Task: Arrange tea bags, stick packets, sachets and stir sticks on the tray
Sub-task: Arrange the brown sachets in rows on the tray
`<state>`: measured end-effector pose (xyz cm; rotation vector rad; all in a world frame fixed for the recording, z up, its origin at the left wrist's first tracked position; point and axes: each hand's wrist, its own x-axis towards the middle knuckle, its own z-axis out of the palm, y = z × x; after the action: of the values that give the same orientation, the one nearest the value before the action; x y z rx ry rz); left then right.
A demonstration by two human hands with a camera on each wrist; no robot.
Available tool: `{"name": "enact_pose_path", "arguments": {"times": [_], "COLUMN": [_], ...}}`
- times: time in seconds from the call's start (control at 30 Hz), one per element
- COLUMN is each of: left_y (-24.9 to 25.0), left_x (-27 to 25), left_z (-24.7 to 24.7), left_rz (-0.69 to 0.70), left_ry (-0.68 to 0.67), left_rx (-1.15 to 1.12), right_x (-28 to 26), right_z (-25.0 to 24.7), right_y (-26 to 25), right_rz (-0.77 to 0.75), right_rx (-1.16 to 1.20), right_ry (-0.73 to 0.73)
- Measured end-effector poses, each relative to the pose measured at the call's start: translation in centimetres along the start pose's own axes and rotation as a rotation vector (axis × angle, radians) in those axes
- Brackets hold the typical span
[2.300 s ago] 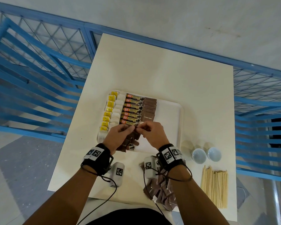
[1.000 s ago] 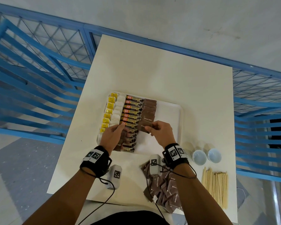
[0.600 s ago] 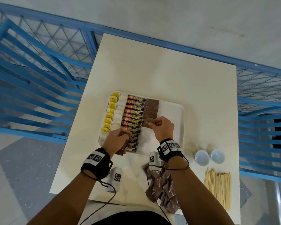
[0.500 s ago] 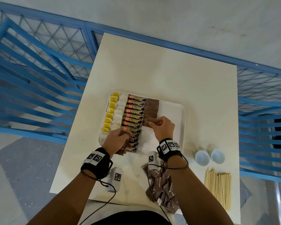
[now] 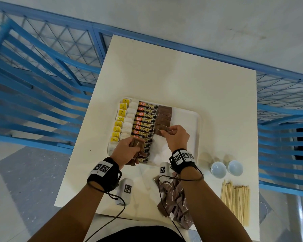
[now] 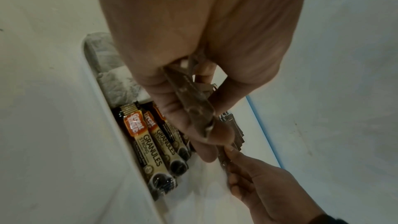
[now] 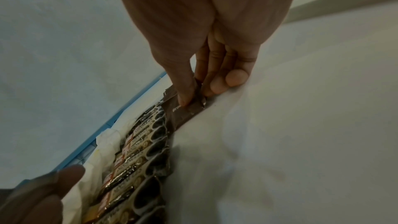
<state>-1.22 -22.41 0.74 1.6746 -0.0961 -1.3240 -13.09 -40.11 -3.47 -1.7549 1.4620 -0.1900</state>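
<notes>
Best laid flat and square, overlapping the brown sachet column (image 5: 163, 117) beside the granules stick packets (image 5: 144, 123) on the white tray (image 5: 187, 123): brown sachet (image 7: 185, 113) pinched in right hand (image 5: 177, 137), spare sachets (image 6: 193, 108) gripped in left hand (image 5: 126, 149).

"Great Taste GRANULES STRONG" on stick packets (image 6: 148, 144), "Brown Sugar" on sachets (image 5: 171, 198)

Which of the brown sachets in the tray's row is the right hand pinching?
The nearest sachet, at the row's near end beside the granules sticks. The right hand pinches its right edge; the sachets farther along the row lie untouched.
</notes>
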Motion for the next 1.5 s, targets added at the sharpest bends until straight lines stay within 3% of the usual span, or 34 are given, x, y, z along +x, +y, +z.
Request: {"name": "enact_pose_path", "arguments": {"times": [0.3,0.37,0.47,0.53,0.6,0.8,0.93,1.13,1.3,1.5], "left_y": [-0.1,0.1,0.7,1.0,1.1,1.1,1.0,0.6,0.1,0.1], "left_x": [0.1,-0.1,-0.6,-1.0,-1.3,-1.4,-1.1,-1.3,-1.0,-1.0], "left_z": [0.2,0.4,0.8,0.9,1.0,1.0,1.2,1.0,0.7,0.6], "left_rz": [0.035,0.039,0.041,0.053,0.079,0.072,0.058,0.071,0.073,0.037], "left_ry": [-0.019,0.003,-0.002,-0.037,-0.051,0.081,0.094,0.02,0.078,0.04], "left_rx": [-0.093,-0.084,-0.064,-0.051,-0.049,-0.093,-0.095,-0.086,-0.019,-0.002], "right_x": [-1.5,-2.3,-3.3,-3.5,-3.5,-4.3,-5.0,-5.0,-5.2,-5.2], "right_z": [-1.6,-1.7,-1.4,-1.0,-0.6,-0.6,-0.5,-0.5,-1.0,-1.4], "right_y": [-1.1,-1.6,-2.5,-2.7,-2.7,-2.4,-2.6,-2.0,-1.2,-0.5], "right_rz": [-0.081,-0.163,-0.254,-0.305,-0.3,-0.056,0.015,0.031,-0.079,-0.041], "right_rx": [0.03,0.046,0.014,-0.012,0.026,0.459,0.559,0.55,0.289,0.344], "right_ry": [0.071,-0.05,-0.377,-0.462,-0.456,-0.453,-0.424,-0.298,-0.405,-0.406]}}
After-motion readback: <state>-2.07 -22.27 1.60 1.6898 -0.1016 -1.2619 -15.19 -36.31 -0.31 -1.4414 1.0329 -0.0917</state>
